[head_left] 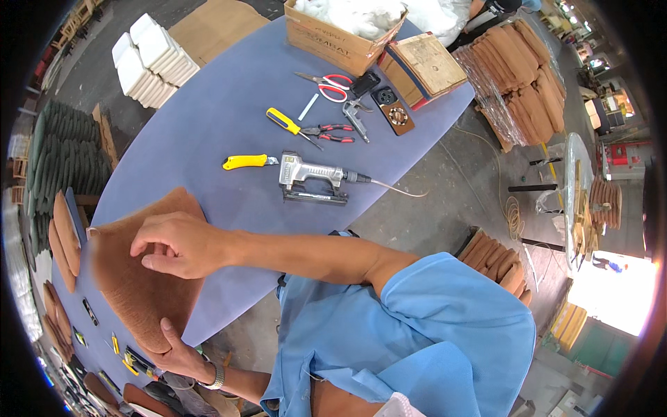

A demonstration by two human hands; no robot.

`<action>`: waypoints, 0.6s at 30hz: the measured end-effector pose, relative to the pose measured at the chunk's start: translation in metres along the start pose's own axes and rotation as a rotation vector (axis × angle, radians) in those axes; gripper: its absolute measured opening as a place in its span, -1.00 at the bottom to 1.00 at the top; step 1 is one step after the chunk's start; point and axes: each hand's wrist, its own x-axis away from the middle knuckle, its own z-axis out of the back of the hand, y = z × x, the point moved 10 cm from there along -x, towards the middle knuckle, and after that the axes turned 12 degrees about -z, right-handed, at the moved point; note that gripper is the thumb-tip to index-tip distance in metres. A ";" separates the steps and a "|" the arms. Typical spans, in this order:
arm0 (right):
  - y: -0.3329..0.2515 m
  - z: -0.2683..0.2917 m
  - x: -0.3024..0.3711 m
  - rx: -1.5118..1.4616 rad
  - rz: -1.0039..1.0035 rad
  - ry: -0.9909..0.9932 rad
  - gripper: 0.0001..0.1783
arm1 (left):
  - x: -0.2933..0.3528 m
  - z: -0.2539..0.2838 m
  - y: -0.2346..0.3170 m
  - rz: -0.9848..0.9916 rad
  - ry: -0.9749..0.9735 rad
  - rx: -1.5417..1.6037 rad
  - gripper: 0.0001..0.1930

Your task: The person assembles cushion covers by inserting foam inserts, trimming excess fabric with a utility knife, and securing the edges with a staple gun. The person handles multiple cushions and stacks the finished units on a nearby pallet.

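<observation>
One brown cushion (149, 292) is in front of me, over the blue-grey table (243, 201); I cannot tell whether it rests on the top. It looks soft and slightly fuzzy, curved across its face, with flared corners and rounded edges. My left hand (177, 354), wearing a watch (217, 375), grips its lower edge, thumb on the face. My right hand (179, 243) is half curled over its upper part, holding nothing that I can see; I cannot tell if it touches.

Further along the table lie the staple gun (313, 174), a yellow knife (243, 161) and red-handled scissors (335, 87). At the table's far end, a cardboard box (333, 45) brims with fluffy white stuffing (354, 14). Beside it on the table sits a worn box (431, 66), its contents hidden. Beyond the table, clear plastic wrap (486, 83) partly covers stacked brown cushions (514, 55).
</observation>
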 end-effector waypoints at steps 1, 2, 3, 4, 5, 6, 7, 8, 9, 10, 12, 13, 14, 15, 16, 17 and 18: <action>0.007 0.002 0.000 0.016 -0.023 0.007 -0.66 | 0.001 -0.004 0.001 -0.033 -0.005 0.001 -0.26; 0.004 0.013 -0.002 0.069 0.009 0.111 -0.63 | -0.001 -0.008 0.006 -0.045 -0.009 0.024 -0.25; 0.000 0.026 -0.006 0.121 0.040 0.212 -0.60 | 0.000 -0.015 0.014 -0.055 -0.012 0.045 -0.24; -0.005 0.038 -0.010 0.172 0.077 0.315 -0.57 | 0.000 -0.021 0.023 -0.069 -0.010 0.068 -0.23; -0.016 0.046 -0.013 0.224 0.188 0.383 -0.55 | 0.002 -0.029 0.027 -0.097 -0.023 0.107 -0.22; -0.025 0.053 -0.015 0.275 0.299 0.451 -0.52 | 0.007 -0.038 0.031 -0.124 -0.037 0.146 -0.21; -0.031 0.056 -0.016 0.319 0.408 0.519 -0.50 | 0.008 -0.045 0.040 -0.152 -0.051 0.179 -0.20; -0.026 0.056 -0.019 0.338 0.472 0.570 -0.58 | 0.010 -0.053 0.057 -0.159 -0.060 0.182 -0.15; -0.017 0.050 -0.034 0.234 0.364 0.394 -0.60 | 0.011 -0.055 0.061 -0.145 -0.048 0.202 -0.13; -0.007 0.045 -0.044 0.131 0.256 0.216 -0.61 | 0.014 -0.057 0.061 -0.129 -0.035 0.221 -0.12; 0.002 0.032 -0.047 -0.044 0.137 0.060 -0.61 | 0.017 -0.052 0.052 -0.122 -0.012 0.239 -0.09; 0.004 0.033 -0.044 -0.007 0.137 0.064 -0.62 | 0.018 -0.056 0.047 -0.140 -0.063 0.303 -0.09; 0.003 0.029 -0.044 0.010 0.151 0.040 -0.64 | 0.014 -0.051 0.040 -0.155 -0.090 0.339 -0.09; 0.000 0.025 -0.040 0.055 0.172 0.035 -0.65 | 0.012 -0.037 0.031 -0.169 -0.101 0.349 -0.08; -0.004 0.022 -0.036 0.080 0.203 0.017 -0.67 | 0.007 -0.028 0.025 -0.144 -0.142 0.383 -0.11; -0.011 0.021 -0.034 0.124 0.230 -0.013 -0.70 | -0.004 -0.025 0.022 -0.124 -0.188 0.423 -0.14; -0.013 0.019 -0.034 0.120 0.263 -0.031 -0.71 | -0.018 -0.016 0.026 -0.136 -0.216 0.368 -0.17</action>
